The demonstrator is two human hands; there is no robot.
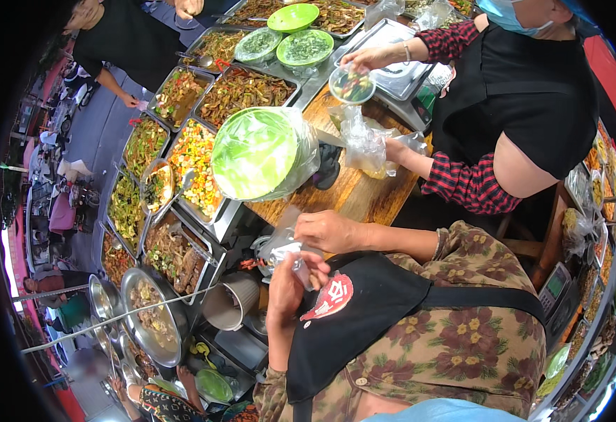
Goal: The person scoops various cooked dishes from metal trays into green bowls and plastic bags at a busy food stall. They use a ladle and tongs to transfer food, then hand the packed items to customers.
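Observation:
A thin clear plastic bag [282, 243] is stretched between my two hands. My left hand [292, 279] holds its near end, fingers curled toward my black apron [355, 300]. My right hand [329, 231] pinches the bag's upper part. Just beyond lies a wooden board [387, 203]. On its left side stands a stack of light green bowls [255, 153] wrapped in clear plastic. Below my left hand is a grey-beige bin [231, 300]. What lies behind the bag is partly hidden.
A co-worker in checked sleeves holds a clear bowl of food [353, 87] above a plastic bag [363, 140]. A scale [424, 103] stands beside them. Metal trays of cooked dishes [250, 95] line the stall's front. A steel basin [155, 316] sits lower left. Another person stands across the trays.

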